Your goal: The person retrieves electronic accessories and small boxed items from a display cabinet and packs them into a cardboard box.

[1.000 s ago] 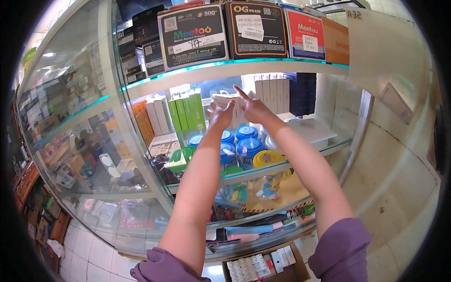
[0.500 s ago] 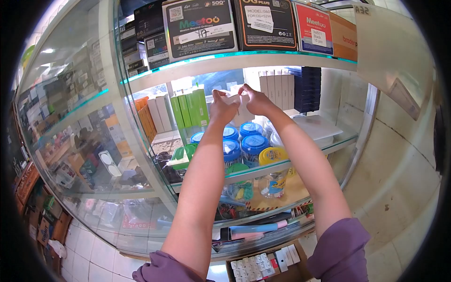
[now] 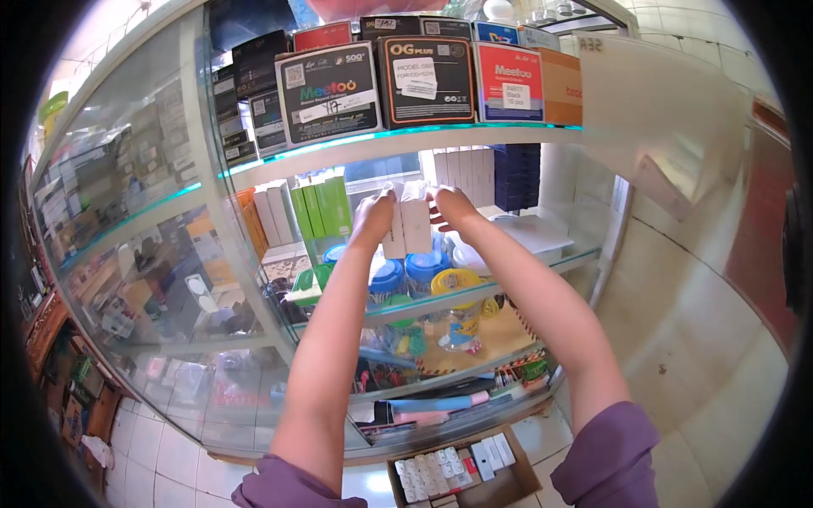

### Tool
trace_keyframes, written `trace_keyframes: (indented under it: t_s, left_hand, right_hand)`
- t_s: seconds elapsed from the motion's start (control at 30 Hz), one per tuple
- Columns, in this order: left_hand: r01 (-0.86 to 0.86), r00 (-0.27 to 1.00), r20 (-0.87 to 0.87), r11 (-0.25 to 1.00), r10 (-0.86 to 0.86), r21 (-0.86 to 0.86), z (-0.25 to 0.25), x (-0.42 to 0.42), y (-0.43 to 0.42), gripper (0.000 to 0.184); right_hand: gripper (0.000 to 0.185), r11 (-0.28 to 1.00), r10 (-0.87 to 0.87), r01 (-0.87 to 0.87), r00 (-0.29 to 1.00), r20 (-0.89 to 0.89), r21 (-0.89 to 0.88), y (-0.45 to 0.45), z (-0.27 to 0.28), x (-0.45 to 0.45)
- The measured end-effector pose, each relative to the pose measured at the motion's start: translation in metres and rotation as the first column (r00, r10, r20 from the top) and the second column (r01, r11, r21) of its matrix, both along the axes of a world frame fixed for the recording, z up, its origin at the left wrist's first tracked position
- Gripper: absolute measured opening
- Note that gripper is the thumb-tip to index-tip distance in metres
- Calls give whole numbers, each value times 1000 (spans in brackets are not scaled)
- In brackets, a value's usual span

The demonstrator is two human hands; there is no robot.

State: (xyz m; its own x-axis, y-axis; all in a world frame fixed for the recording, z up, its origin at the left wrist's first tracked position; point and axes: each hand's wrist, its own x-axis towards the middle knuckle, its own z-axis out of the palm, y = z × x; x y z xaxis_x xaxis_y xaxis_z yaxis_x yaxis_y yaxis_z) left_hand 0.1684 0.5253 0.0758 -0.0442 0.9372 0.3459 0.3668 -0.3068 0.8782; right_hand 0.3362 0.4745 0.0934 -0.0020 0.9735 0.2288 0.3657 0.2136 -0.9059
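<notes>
Side by side, two slim white boxes [image 3: 408, 227] stand upright between my hands, above the blue-lidded jars on the middle shelf. My left hand [image 3: 375, 218] is closed on their left side. At their right edge, my right hand [image 3: 453, 208] holds them with its fingertips, the lower fingers slightly apart. Beneath the boxes are clear jars with blue lids [image 3: 423, 265] and one with a yellow lid [image 3: 456, 281]. Green boxes [image 3: 322, 207] stand left of my left hand. A row of white boxes [image 3: 464, 176] stands behind my right hand.
Above is a shelf of printer-supply boxes [image 3: 330, 93]. The glass shelf edge [image 3: 440, 300] runs below my forearms. Dark stacked trays [image 3: 517, 176] and a flat white lid [image 3: 533, 233] sit at right. A carton [image 3: 529, 487] of small white boxes rests on the floor.
The white boxes now show more fully between my hands, which have come lower in the view. My right-hand fingers have spread a little. The view has shifted, showing more of the top shelf.
</notes>
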Motion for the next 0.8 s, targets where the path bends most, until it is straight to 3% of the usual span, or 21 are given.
trace_keyframes:
  t_s: [0.03, 0.13, 0.2, 0.27, 0.33, 0.4, 0.53, 0.6, 0.67, 0.73, 0.77, 0.8]
  left_hand:
    - [51, 999, 16, 999, -51, -4, 1, -4, -14, 47]
    - [134, 981, 160, 981, -110, -142, 9, -3, -84, 41]
    - [185, 976, 145, 969, -162, -162, 12, -7, -125, 46]
    - [141, 985, 112, 985, -129, -103, 10, -8, -165, 54]
    - [148, 980, 142, 986, -136, -77, 12, -7, -219, 62]
    - [93, 991, 106, 992, -84, -82, 9, -4, -271, 63]
    - [129, 985, 119, 991, -123, -45, -26, -5, -331, 69]
    - [197, 959, 213, 980, -188, -20, -44, 2, -366, 76]
    - [192, 967, 179, 980, -180, -52, -77, 6, -379, 76]
    - [363, 926, 159, 923, -342, -127, -108, 15, -398, 67]
    - [353, 926, 177, 931, -332, -98, -124, 24, -411, 62]
    - [355, 928, 183, 919, -324, -173, -147, 31, -410, 64]
  right_hand:
    - [41, 993, -18, 0, 989, -145, -119, -9, 1, 2]
    - [50, 996, 28, -54, 953, -303, -76, -52, -6, 0]
    - [52, 997, -10, -8, 965, -263, -70, -101, -5, -7]
    - [53, 997, 73, -72, 960, -269, 15, -125, -10, -5]
    - [55, 997, 73, -80, 955, -287, -13, -159, -10, -4]
    - [59, 997, 9, 7, 978, -208, 80, -197, -16, -6]
    - [66, 997, 70, -62, 977, -202, 43, -272, -44, 7]
    - [67, 998, 59, -52, 983, -175, 47, -302, -60, 16]
    - [63, 1000, 16, -16, 992, -128, 1, -336, -83, 22]
    - [56, 996, 42, -53, 986, -159, -66, -354, -117, 35]
    - [53, 993, 65, -75, 992, -106, -93, -365, -131, 43]
    - [53, 991, 64, -75, 993, -96, -111, -373, -145, 50]
